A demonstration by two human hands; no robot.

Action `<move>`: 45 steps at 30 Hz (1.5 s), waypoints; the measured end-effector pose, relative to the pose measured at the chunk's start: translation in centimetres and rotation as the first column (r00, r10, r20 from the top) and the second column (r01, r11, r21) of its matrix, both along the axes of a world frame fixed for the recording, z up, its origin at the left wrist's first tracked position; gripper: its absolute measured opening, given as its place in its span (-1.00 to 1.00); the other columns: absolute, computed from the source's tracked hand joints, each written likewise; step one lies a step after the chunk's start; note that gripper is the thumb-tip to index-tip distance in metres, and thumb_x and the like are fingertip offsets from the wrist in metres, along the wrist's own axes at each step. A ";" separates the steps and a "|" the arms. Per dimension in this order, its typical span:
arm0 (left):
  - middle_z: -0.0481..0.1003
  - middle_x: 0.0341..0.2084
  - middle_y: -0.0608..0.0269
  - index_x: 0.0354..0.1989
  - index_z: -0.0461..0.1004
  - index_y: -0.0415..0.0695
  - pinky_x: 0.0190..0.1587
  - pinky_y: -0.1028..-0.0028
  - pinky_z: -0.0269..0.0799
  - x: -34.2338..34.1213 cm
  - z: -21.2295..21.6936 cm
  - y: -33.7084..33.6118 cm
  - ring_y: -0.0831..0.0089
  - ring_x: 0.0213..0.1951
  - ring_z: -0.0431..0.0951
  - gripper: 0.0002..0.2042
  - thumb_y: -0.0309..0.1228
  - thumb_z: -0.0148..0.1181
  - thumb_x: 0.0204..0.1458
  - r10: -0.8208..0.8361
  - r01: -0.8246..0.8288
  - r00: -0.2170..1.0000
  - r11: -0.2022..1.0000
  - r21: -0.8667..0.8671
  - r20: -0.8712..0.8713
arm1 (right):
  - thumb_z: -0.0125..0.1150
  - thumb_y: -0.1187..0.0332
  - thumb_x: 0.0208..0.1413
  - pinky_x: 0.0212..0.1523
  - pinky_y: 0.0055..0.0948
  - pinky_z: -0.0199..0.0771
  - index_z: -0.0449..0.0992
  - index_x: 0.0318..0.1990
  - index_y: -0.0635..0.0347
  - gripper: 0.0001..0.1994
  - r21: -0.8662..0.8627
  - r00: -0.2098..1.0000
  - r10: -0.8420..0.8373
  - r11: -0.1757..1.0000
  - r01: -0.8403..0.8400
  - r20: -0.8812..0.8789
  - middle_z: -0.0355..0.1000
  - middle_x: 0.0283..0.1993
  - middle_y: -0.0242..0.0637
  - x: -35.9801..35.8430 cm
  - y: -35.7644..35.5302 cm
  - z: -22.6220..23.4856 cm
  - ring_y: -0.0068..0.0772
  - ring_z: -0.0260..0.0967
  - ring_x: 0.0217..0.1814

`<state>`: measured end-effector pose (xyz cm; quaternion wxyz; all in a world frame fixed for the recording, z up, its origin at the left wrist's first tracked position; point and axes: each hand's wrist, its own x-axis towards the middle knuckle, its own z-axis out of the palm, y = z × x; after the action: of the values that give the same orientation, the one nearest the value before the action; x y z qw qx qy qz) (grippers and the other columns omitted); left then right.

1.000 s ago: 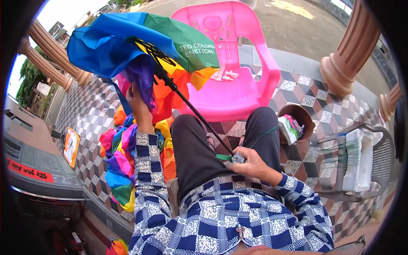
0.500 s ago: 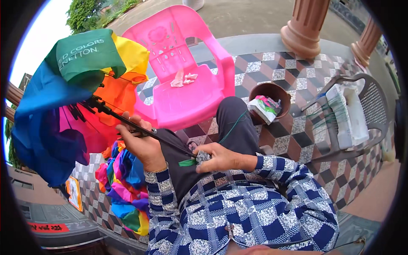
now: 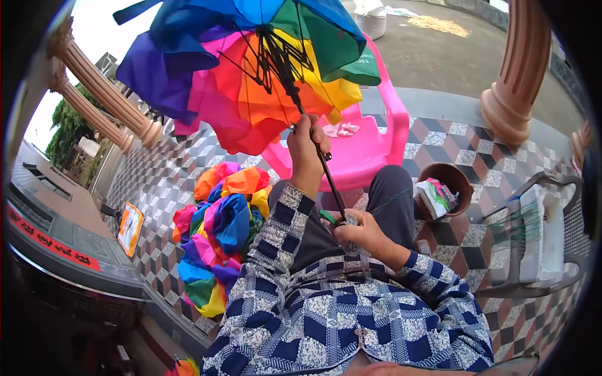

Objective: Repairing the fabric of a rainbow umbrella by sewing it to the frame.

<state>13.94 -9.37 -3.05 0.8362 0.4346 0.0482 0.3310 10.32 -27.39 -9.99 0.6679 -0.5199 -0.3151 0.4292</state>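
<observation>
White lettering, partly cut off by folds, stands on a green panel of the umbrella point(image 3: 219, 94), at the back of the pink chair point(image 3: 396, 125). Far to the chair's left, a red strip point(image 3: 50, 238) carries a row of dark characters. Any print on the orange-edged sheet point(image 3: 130, 229) left of the chair, or the colourful packet point(image 3: 439, 195) to its right, is too small to read.

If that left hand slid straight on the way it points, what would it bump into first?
Probably the black ribs of the umbrella, gathered ahead of the left hand along the shaft. The orange cloth hangs near that line, but depth is unclear.
</observation>
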 end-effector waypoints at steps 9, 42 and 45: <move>0.16 -0.78 0.42 -0.35 0.33 -0.12 -0.70 0.50 0.11 -1.0 0.5 -0.7 0.54 -0.78 0.18 -0.77 -0.22 -0.12 0.17 -0.122 0.115 0.991 0.986 -0.122 -0.053 | 0.22 0.32 -0.09 -0.34 -0.65 0.27 0.44 -0.22 0.31 -0.70 0.017 0.995 0.019 1.000 -0.018 -0.093 0.37 -0.41 -0.44 -2.7 -1.0 2.2 -0.69 0.28 -0.38; 0.36 -0.55 0.27 -0.36 0.33 -0.15 -0.59 0.52 0.10 -2.5 14.3 5.0 0.54 -0.65 0.21 -0.64 -0.10 -0.26 0.18 0.055 -0.077 0.962 0.995 0.070 0.267 | 0.28 0.34 -0.24 -0.38 -0.40 0.31 0.39 -0.34 0.35 -0.69 0.081 0.832 0.075 0.986 -0.142 0.549 0.33 -0.46 -0.14 -3.1 -5.1 3.8 -0.22 0.36 -0.41; 0.36 -0.55 0.27 -0.33 0.33 -0.16 -0.58 0.53 0.10 -2.3 16.4 7.3 0.54 -0.64 0.22 -0.66 -0.14 -0.27 0.19 0.076 -0.154 0.913 0.974 0.168 0.400 | 0.29 0.35 -0.24 -0.36 -0.43 0.32 0.38 -0.33 0.34 -0.69 0.150 0.802 0.082 0.966 -0.209 0.592 0.34 -0.45 -0.16 -3.3 -5.7 3.0 -0.26 0.36 -0.39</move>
<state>11.65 -2.04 13.36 0.7610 0.4365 -0.1267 0.4629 6.98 -33.09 -6.97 0.5553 -0.5272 -0.5860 0.2650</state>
